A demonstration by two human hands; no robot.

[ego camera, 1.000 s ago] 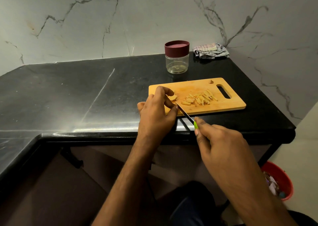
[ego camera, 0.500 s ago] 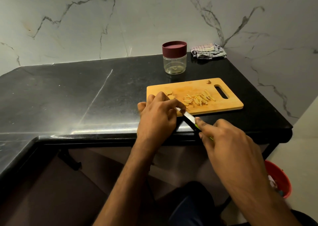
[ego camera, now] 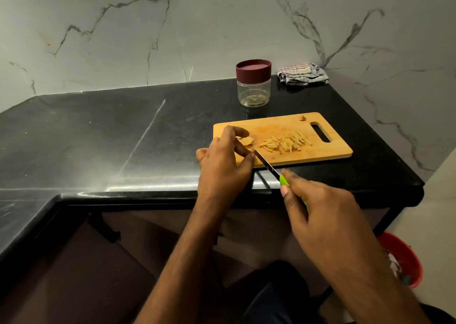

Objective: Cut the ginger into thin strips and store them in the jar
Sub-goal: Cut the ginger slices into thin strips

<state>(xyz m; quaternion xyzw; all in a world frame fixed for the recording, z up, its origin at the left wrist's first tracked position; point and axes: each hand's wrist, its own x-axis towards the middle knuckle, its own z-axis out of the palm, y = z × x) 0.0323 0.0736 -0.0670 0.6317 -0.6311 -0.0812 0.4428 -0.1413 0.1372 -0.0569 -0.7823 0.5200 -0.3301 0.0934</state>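
Observation:
A wooden cutting board (ego camera: 328, 152) lies on the black counter. A pile of thin ginger strips (ego camera: 286, 143) sits at its middle. My left hand (ego camera: 223, 166) holds a ginger slice (ego camera: 247, 140) down at the board's left end, fingers curled over it. In my right hand (ego camera: 318, 207) I grip a knife with a green handle; its blade (ego camera: 265, 162) points at the slice, tip right next to it. A clear jar (ego camera: 253, 90) with a maroon lid on stands behind the board. A small ginger scrap (ego camera: 302, 118) lies near the board's far edge.
A folded checked cloth (ego camera: 302, 74) lies at the back right corner by the marble wall. The counter's front edge (ego camera: 148, 196) runs just below my hands. A red bin (ego camera: 404, 259) stands on the floor at the right.
My left hand slid back toward the board's left end and the ginger slice shows again under its fingers. The knife stayed angled beside it.

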